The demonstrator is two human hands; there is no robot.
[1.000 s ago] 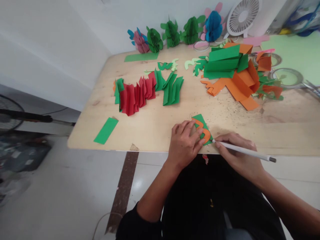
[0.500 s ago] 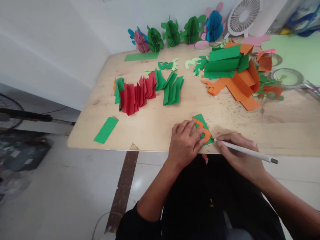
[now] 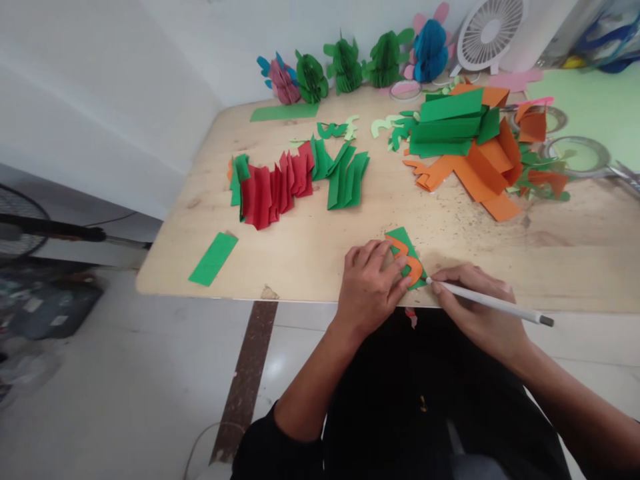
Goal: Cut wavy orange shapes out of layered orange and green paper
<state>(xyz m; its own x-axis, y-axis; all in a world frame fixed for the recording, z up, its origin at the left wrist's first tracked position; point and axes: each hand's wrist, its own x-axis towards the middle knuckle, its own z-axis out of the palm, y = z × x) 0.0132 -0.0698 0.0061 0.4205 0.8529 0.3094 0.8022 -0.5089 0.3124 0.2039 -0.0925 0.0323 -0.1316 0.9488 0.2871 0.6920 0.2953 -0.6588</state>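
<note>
At the table's front edge my left hand (image 3: 369, 283) presses a wavy orange paper cutout (image 3: 414, 270) flat onto a small green paper piece (image 3: 400, 234). Its curved fingers cover the cutout's left side. My right hand (image 3: 483, 307) grips a white pen (image 3: 493, 302) between thumb and fingers. The pen's tip touches or nearly touches the green paper beside the cutout's lower right edge; any drawn line is too small to make out.
Red folded paper strips (image 3: 260, 197) and green folded strips (image 3: 349, 180) lie left of centre. A green rectangle (image 3: 214, 259) rests at the left. Green folded stacks (image 3: 445, 127), orange strips (image 3: 483, 173) and tape rolls (image 3: 575, 155) crowd the right. Paper figures (image 3: 345, 67) and a fan (image 3: 490, 33) stand behind.
Almost nothing differs. Both hands keep their places on the paper, and the pen has shifted very slightly to the left.
</note>
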